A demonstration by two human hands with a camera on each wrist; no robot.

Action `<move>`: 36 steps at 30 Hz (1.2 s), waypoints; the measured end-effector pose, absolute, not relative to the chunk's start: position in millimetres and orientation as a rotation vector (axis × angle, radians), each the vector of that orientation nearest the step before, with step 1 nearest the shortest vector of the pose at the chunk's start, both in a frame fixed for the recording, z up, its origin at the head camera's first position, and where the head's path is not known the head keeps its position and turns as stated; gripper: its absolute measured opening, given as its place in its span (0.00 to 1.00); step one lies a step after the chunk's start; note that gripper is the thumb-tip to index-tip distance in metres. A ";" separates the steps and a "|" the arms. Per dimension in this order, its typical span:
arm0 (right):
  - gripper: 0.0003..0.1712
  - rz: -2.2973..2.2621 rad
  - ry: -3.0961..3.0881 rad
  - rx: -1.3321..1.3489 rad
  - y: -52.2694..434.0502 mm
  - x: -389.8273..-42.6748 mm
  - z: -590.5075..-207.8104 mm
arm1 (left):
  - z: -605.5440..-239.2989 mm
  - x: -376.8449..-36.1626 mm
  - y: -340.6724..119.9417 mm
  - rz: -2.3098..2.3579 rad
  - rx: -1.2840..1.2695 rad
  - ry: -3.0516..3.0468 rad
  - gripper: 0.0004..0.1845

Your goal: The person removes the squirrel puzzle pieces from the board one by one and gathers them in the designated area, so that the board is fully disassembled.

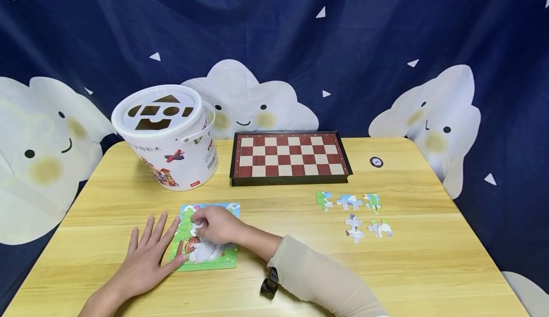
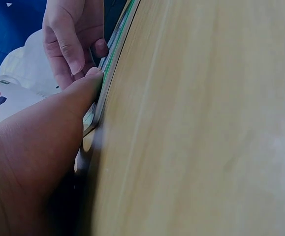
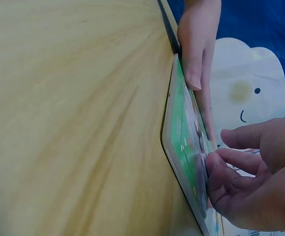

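Near the tabletop's front edge, left of centre, lies the puzzle board (image 1: 208, 255), flat on the wooden table (image 1: 429, 269). The left hand (image 1: 147, 255) rests with straight, spread fingers on the wood, its thumb pressing the board's left edge. The right hand (image 1: 216, 225) sits on top of the board, its curled fingertips pressing a piece on the picture; whether they actually pinch that piece cannot be told. Bare wood runs along the front edge and to the right of the board. Further right, well apart, five loose puzzle pieces (image 1: 353, 212) lie toward the right edge. Toward the back edge stand a white bucket (image 1: 169, 138) with shape cut-outs in its lid, just behind the board, and a chessboard (image 1: 289, 157) at centre.
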State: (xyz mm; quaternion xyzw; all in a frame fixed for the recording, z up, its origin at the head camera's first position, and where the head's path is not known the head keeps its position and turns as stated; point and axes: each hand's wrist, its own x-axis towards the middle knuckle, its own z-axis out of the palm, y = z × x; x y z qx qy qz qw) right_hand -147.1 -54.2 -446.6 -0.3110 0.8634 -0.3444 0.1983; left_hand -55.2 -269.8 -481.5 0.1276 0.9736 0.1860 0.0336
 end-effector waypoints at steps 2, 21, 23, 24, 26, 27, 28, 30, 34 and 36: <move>0.19 -0.947 2.433 -0.868 -55.5 -146.0 -446.5 | -481.9 -55.4 -269.7 0.572 0.390 2.998 0.48; 0.19 -1.116 2.408 -0.749 -62.6 -140.6 -450.0 | -479.6 -55.3 -267.8 0.590 0.359 2.969 0.46; 0.19 -1.132 2.408 -0.750 -63.8 -140.5 -450.7 | -479.7 -55.3 -267.7 0.586 0.356 2.969 0.46; 0.19 -1.137 2.409 -0.753 -64.7 -140.5 -451.0 | -479.9 -55.3 -267.7 0.584 0.355 2.969 0.46; 0.17 -1.135 2.417 -0.761 -66.7 -140.5 -451.7 | -480.3 -55.5 -267.7 0.582 0.356 2.970 0.47; 0.16 -1.134 2.419 -0.758 -67.7 -140.5 -451.9 | -480.4 -55.7 -267.6 0.583 0.357 2.970 0.47; 0.15 -1.130 2.424 -0.755 -68.7 -140.4 -452.2 | -480.6 -55.9 -267.5 0.584 0.357 2.970 0.47; 0.14 -1.122 2.431 -0.751 -70.1 -140.3 -452.7 | -480.6 -56.2 -267.4 0.587 0.357 2.967 0.47; 0.13 -1.088 2.455 -0.772 -70.9 -140.2 -453.6 | -480.1 -56.4 -267.5 0.589 0.356 2.966 0.47; 0.13 -1.071 2.466 -0.789 -70.1 -140.0 -453.6 | -479.9 -56.4 -267.7 0.584 0.353 2.968 0.47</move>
